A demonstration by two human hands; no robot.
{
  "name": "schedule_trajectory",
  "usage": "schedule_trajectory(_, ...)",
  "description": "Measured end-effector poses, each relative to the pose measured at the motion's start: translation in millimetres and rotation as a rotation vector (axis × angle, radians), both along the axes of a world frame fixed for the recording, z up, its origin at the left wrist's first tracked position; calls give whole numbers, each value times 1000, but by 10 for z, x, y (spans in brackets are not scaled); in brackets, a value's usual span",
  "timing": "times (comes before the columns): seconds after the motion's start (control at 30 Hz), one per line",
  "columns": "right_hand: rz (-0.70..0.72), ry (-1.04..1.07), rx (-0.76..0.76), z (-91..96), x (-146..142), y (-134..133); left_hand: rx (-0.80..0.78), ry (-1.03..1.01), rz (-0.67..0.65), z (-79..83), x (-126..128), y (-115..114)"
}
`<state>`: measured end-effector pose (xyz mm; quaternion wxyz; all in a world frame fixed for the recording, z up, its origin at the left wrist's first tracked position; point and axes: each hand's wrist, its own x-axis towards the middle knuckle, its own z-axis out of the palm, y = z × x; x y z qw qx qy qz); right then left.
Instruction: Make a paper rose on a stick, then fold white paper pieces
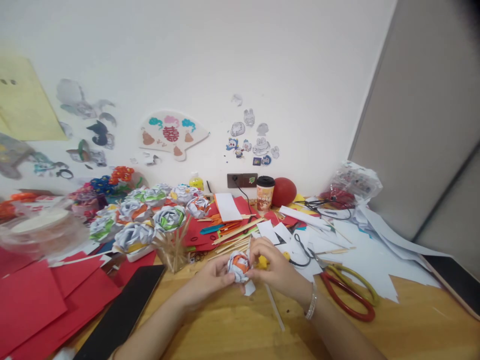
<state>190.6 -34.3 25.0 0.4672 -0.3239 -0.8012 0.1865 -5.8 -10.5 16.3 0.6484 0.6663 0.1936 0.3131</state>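
Observation:
Between my two hands, above the wooden table, is a paper flower (238,265) of white and orange layers. My left hand (213,276) grips its left side, thumb at the lower front. My right hand (270,264) pinches its right edge with thumb and fingers closed; a bracelet circles that wrist. A small white paper piece (249,288) shows just under the flower. A thin pale stick (275,307) lies on the table below my right hand. Similar finished-looking paper flowers (169,218) stand bunched at the left rear.
Large scissors (350,292) with red and yellow handles lie right of my hands, beside white paper sheets (360,255). Wooden sticks (234,244), a lidded paper cup (265,194) and a red balloon-like ball (285,192) are behind. Red paper (30,300) and a black board (123,310) lie left.

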Motion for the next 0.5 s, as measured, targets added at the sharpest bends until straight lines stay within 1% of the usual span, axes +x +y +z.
schedule_trajectory(0.13,25,-6,-62,34,17,-16,-28,-9,12,-14,5,0)
schedule_trajectory(0.27,169,44,-233,59,48,-35,-54,-33,35,-49,-9,9)
schedule_trajectory(0.33,215,92,-280,56,48,-39,-53,-49,31,-54,-17,10)
schedule_trajectory(0.5,151,160,-200,37,-9,-42,-67,-73,23,-43,-26,12)
